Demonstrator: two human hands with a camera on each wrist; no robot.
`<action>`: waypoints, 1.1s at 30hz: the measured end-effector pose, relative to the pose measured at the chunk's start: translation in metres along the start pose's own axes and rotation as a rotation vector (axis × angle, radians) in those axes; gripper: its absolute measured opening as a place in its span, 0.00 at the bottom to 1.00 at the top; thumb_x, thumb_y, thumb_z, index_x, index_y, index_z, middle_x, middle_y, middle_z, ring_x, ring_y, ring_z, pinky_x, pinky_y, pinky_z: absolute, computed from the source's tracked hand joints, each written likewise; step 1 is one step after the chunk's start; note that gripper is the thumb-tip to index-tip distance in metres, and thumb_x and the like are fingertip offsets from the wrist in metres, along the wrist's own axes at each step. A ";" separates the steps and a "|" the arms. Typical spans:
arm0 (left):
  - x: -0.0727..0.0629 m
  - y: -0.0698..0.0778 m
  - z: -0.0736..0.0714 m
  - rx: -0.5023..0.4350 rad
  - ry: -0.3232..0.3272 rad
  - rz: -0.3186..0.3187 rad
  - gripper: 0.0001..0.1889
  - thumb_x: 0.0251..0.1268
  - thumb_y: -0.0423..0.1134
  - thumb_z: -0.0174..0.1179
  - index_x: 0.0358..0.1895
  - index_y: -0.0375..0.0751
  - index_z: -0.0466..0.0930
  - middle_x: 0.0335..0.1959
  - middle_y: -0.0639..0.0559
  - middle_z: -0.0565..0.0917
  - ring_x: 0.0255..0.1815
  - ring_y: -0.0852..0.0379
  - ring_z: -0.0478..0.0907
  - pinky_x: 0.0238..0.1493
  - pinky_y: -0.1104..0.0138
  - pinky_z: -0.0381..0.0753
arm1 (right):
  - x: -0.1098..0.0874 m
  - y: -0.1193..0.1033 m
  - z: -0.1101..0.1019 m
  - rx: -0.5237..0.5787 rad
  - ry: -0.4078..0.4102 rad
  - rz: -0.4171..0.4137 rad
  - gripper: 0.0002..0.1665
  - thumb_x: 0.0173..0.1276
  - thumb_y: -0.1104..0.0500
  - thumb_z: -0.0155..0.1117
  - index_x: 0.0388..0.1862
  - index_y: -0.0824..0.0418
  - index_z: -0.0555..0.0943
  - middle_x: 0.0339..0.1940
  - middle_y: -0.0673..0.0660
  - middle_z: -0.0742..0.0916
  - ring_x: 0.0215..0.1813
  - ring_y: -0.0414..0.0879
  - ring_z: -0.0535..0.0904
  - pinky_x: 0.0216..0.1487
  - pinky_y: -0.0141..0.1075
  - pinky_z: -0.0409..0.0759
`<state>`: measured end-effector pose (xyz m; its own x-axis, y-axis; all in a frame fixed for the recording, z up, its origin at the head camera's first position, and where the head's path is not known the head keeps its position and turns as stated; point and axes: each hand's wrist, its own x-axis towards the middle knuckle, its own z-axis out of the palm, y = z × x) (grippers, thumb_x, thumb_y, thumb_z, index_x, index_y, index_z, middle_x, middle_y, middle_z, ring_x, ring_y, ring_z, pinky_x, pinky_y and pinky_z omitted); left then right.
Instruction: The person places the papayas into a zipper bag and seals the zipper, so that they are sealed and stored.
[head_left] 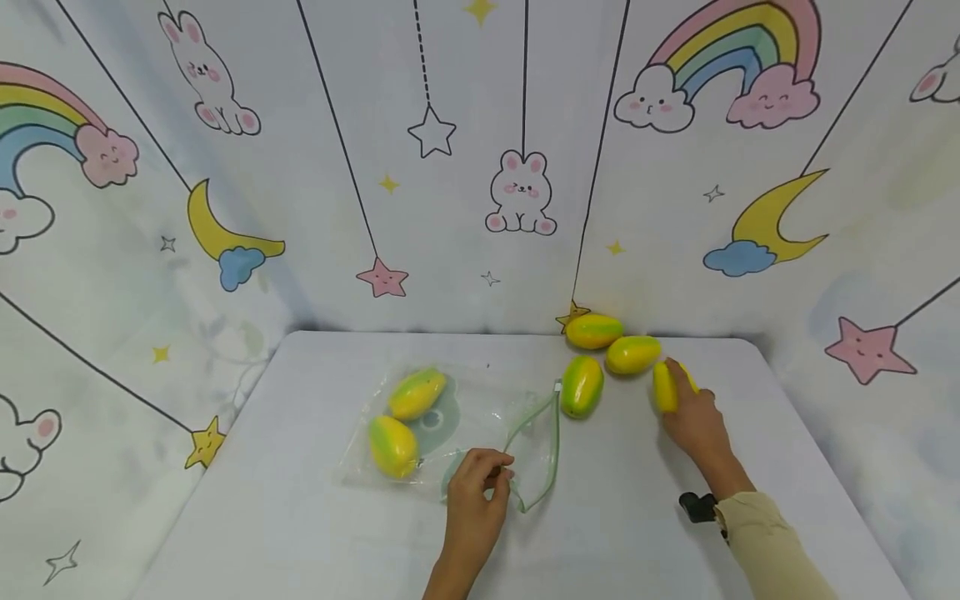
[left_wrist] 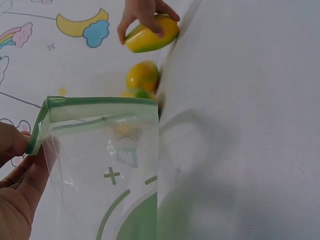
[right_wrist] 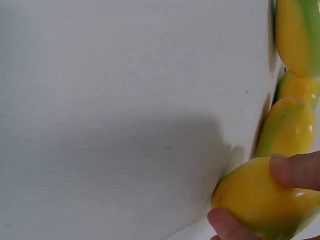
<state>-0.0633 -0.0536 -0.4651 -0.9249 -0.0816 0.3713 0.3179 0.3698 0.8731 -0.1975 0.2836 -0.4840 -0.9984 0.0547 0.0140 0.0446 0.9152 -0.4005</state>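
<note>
My left hand point(head_left: 480, 492) pinches the green-edged mouth of a clear zip bag point(head_left: 480, 400), holding the opening apart. Inside the bag lie two yellow-green mangoes, one mango point(head_left: 417, 394) behind the other mango point(head_left: 393, 447). At the right, my right hand point(head_left: 697, 421) grips another mango point(head_left: 663, 388), fingers and thumb on its sides; the right wrist view shows this held mango point(right_wrist: 260, 197) up close. Three more sit just left of that hand: a mango point(head_left: 582, 387) near the bag's mouth, a mango point(head_left: 633, 355), and a mango point(head_left: 594, 331) at the back.
A white table point(head_left: 300, 533) lies under everything. Cartoon-printed cloth point(head_left: 450, 208) rises behind its back edge and along both sides. On the right wrist a dark strap device point(head_left: 697, 507) sits at the sleeve point(head_left: 772, 542).
</note>
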 end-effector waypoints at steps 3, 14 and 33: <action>0.001 0.001 0.000 0.004 -0.008 -0.011 0.13 0.56 0.18 0.62 0.38 0.40 0.83 0.37 0.51 0.80 0.36 0.53 0.82 0.38 0.74 0.84 | -0.001 0.002 -0.002 0.025 0.011 -0.001 0.50 0.60 0.66 0.60 0.78 0.58 0.48 0.39 0.80 0.74 0.32 0.65 0.75 0.26 0.51 0.75; 0.004 -0.001 0.003 -0.004 -0.037 -0.036 0.12 0.58 0.19 0.62 0.38 0.40 0.84 0.38 0.51 0.79 0.37 0.53 0.82 0.39 0.73 0.84 | 0.001 -0.038 -0.040 0.125 -0.058 -0.072 0.55 0.60 0.52 0.71 0.77 0.60 0.48 0.52 0.79 0.78 0.41 0.66 0.79 0.35 0.53 0.80; 0.005 0.001 0.007 -0.009 -0.041 -0.012 0.11 0.59 0.22 0.63 0.40 0.40 0.83 0.40 0.52 0.79 0.37 0.55 0.83 0.40 0.73 0.85 | -0.026 -0.071 -0.048 0.366 -0.247 0.027 0.64 0.59 0.36 0.70 0.78 0.60 0.42 0.41 0.71 0.85 0.28 0.47 0.85 0.35 0.42 0.85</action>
<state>-0.0688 -0.0475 -0.4646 -0.9365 -0.0480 0.3474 0.3082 0.3601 0.8805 -0.1733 0.2360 -0.4120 -0.9773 -0.0611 -0.2026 0.0999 0.7107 -0.6963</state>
